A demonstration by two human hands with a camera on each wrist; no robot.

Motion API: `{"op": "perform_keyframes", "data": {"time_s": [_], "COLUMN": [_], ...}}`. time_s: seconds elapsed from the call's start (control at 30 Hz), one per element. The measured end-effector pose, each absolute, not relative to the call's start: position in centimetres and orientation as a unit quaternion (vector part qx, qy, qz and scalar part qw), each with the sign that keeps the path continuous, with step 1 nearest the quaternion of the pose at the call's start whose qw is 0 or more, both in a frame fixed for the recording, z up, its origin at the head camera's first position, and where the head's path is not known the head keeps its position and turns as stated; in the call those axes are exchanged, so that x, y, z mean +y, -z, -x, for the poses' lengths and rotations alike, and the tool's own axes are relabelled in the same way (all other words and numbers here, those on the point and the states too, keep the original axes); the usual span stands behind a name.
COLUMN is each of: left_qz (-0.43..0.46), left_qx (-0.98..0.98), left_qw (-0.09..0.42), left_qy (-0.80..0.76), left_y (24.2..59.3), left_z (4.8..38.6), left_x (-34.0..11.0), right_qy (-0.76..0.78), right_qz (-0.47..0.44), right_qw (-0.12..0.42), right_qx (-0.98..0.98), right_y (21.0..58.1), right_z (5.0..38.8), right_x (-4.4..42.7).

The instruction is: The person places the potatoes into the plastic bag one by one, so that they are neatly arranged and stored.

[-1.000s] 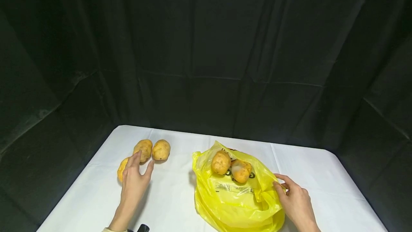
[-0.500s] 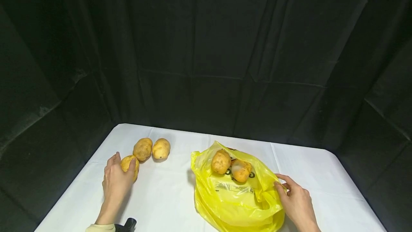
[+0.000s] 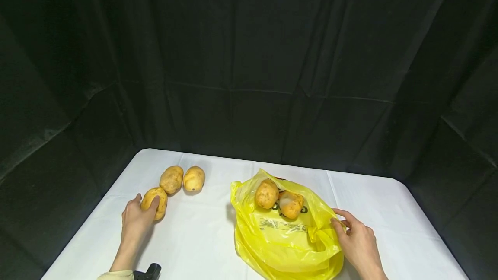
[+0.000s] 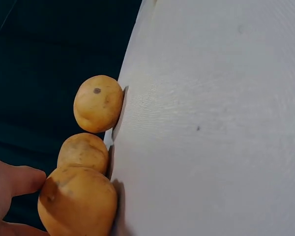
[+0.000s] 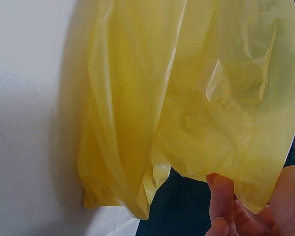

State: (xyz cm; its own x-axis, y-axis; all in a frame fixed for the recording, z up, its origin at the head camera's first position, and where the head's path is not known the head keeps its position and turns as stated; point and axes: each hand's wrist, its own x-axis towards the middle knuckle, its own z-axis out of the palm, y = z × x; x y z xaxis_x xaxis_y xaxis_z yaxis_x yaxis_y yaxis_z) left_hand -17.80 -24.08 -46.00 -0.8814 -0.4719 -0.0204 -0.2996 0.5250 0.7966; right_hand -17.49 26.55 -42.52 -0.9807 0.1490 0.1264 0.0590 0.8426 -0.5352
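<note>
l fingers (image 4: 27, 179) curled wide round nearest potato (image 4: 78, 206); r fingers (image 5: 221, 197) pinch yel. bag (image 3: 282, 245) edge

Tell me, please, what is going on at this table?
A person's left hand grips one potato on the white-covered table, with two other potatoes lying just beyond it. The right hand pinches the edge of an open yellow bag, and two more potatoes show inside.

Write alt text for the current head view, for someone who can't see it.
A person's left hand grips a potato near two more potatoes on a white-covered table; their right hand pinches an open yellow bag with two potatoes inside.
</note>
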Motion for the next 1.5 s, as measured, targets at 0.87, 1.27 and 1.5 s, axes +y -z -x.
{"op": "perform_keyframes", "data": {"time_s": [0.87, 1.27, 1.5], "left_qz": [-0.231, -0.211, -0.189], "left_qx": [-0.858, -0.860, -0.870], "left_qw": [0.082, 0.045, 0.041], "left_qy": [0.451, 0.462, 0.454], "left_y": [46.03, 46.05, 46.13], "left_z": [17.96, 17.68, 17.75], "left_x": [-23.45, -23.85, -23.68], "right_qy": [-0.276, -0.280, -0.279], "right_qz": [0.059, 0.073, 0.070], "right_qw": [0.074, 0.055, 0.062], "right_qx": [-0.956, -0.956, -0.956], "right_y": [42.45, 42.48, 42.43], "right_z": [17.78, 17.87, 17.88], "right_x": [26.63, 26.50, 26.53]}}
